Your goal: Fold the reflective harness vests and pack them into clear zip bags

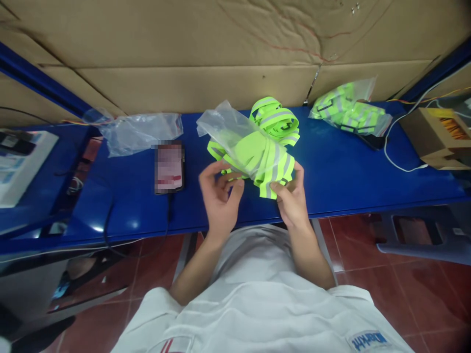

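In the head view, the neon-yellow reflective strips [274,169] lie at the centre of the frame, with a clear plastic bag [222,122] partly over them. The right hand [295,200] pinches their near edge between thumb and fingers. The left hand [221,202] is curled at their left, thumb apart from the index finger; whether it grips anything, I cannot tell. With one sure pinch, strips could slip and fan out. The loose coil [274,117] just behind, upper centre, could tangle if dragged along.
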`<state>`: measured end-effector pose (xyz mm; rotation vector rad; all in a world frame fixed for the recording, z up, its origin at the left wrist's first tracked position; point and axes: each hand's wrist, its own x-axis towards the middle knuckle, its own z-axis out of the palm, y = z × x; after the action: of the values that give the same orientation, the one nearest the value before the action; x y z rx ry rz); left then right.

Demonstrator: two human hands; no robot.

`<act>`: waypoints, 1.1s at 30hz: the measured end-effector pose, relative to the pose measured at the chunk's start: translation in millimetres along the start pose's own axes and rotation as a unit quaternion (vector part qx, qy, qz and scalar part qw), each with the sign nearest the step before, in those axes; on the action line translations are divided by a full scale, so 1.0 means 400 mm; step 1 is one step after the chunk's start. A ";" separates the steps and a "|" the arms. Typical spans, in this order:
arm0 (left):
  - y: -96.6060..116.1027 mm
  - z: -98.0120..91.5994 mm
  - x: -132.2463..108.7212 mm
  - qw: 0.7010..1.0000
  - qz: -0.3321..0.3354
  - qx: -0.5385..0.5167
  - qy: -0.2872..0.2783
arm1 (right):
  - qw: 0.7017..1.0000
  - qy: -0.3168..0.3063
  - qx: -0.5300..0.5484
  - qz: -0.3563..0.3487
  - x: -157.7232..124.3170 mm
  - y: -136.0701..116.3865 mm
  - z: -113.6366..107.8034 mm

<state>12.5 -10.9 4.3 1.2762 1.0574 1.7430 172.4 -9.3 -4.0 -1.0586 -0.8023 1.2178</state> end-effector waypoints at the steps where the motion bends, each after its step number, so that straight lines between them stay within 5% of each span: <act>1: 0.008 -0.006 -0.003 0.995 0.078 0.066 0.018 | 1.000 0.000 0.003 0.000 0.000 0.001 0.001; 4: 0.031 -0.014 -0.004 0.942 0.224 0.250 -0.030 | 1.000 -0.005 0.004 -0.004 0.000 0.001 0.005; 6: 0.038 -0.013 0.004 0.926 0.223 0.295 -0.076 | 1.000 -0.009 0.005 -0.009 0.001 -0.001 0.005; 10: 0.023 -0.009 0.013 0.939 0.180 0.271 -0.109 | 1.000 -0.010 -0.002 -0.027 0.005 -0.011 0.001; 16: -0.004 -0.006 -0.015 0.962 0.122 0.220 -0.103 | 0.998 -0.026 -0.024 -0.056 0.001 -0.018 -0.001; 20: -0.015 0.007 -0.035 0.967 0.145 0.204 -0.049 | 0.997 -0.018 -0.020 -0.074 -0.006 -0.002 0.009; 26: -0.026 0.019 -0.046 0.898 0.336 0.274 -0.077 | 0.993 0.030 -0.094 -0.068 -0.015 0.002 0.026; 30: -0.007 0.001 -0.040 0.905 0.278 0.303 -0.109 | 0.994 0.003 -0.095 -0.048 -0.009 -0.001 0.016; 33: 0.034 -0.031 -0.026 0.855 0.273 0.385 -0.217 | 0.991 0.000 -0.108 -0.073 -0.002 0.006 -0.003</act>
<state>2.1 -28.1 10.5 2.5412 1.2330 1.2736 172.6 -10.3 -6.5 -1.1538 -1.0104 1.0233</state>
